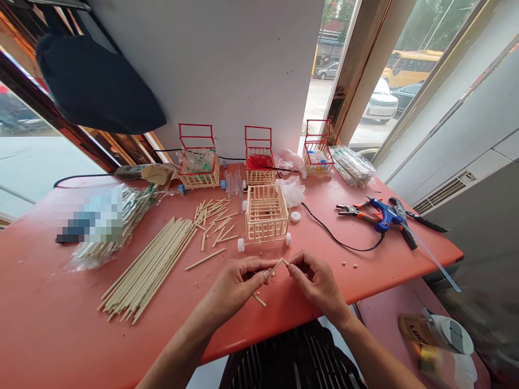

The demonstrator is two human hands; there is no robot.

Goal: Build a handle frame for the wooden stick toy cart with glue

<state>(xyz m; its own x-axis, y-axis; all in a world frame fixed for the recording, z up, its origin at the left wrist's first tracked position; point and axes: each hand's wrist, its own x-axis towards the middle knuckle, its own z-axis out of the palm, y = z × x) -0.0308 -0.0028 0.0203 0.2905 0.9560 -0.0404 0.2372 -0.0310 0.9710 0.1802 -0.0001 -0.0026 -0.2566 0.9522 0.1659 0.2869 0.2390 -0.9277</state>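
Observation:
Near the table's front edge, my left hand (243, 278) pinches a thin wooden stick (277, 265). Close beside it, my right hand (312, 274) is closed on a short wooden piece (286, 263) that meets the stick's upper end at an angle. Whether the two are joined cannot be made out. Another short stick (258, 300) lies below my left hand. Just beyond both hands stands a wooden stick cart (267, 213) with white cap wheels. Long sticks (150, 267) and cut short pieces (214, 216) lie to the left.
Three red-trimmed carts (199, 175) stand along the back of the red table (227, 335). At right are a blue glue gun (387, 214) with its black cable and pliers (357, 212). Wrapped sticks (130, 216) lie at left. A cup (450, 332) stands lower right.

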